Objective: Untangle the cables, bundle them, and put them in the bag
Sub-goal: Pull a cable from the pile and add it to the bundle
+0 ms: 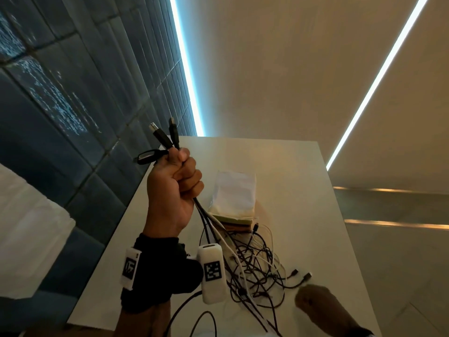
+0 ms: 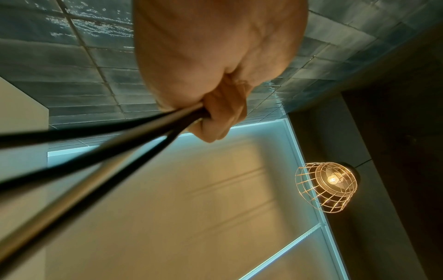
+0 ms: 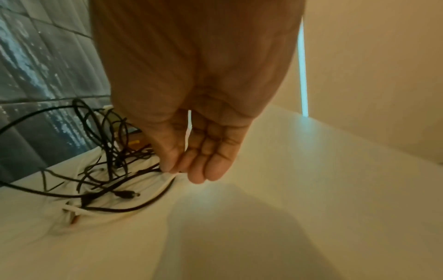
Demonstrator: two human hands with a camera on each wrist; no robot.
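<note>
My left hand (image 1: 178, 177) is raised above the white table (image 1: 303, 195) and grips a bunch of black and white cable ends (image 1: 167, 139), their USB plugs sticking up past the fist. In the left wrist view the left hand (image 2: 210, 113) has its fingers curled round the cable strands (image 2: 95, 161). The rest of the cables (image 1: 255, 266) hang down into a tangled heap on the table. My right hand (image 1: 315, 302) hovers low beside the heap, and the right hand (image 3: 191, 163) has its fingers straight, touching a white cable (image 3: 167, 181). A white cloth bag (image 1: 234, 193) lies flat behind the heap.
A dark tiled wall (image 1: 73, 105) runs along the table's left edge. Under the bag sits a thin stack of brown and green flat things (image 1: 239, 224). A wire-cage lamp (image 2: 328, 186) hangs overhead. Bare tabletop (image 3: 287, 189) stretches to the right of the heap.
</note>
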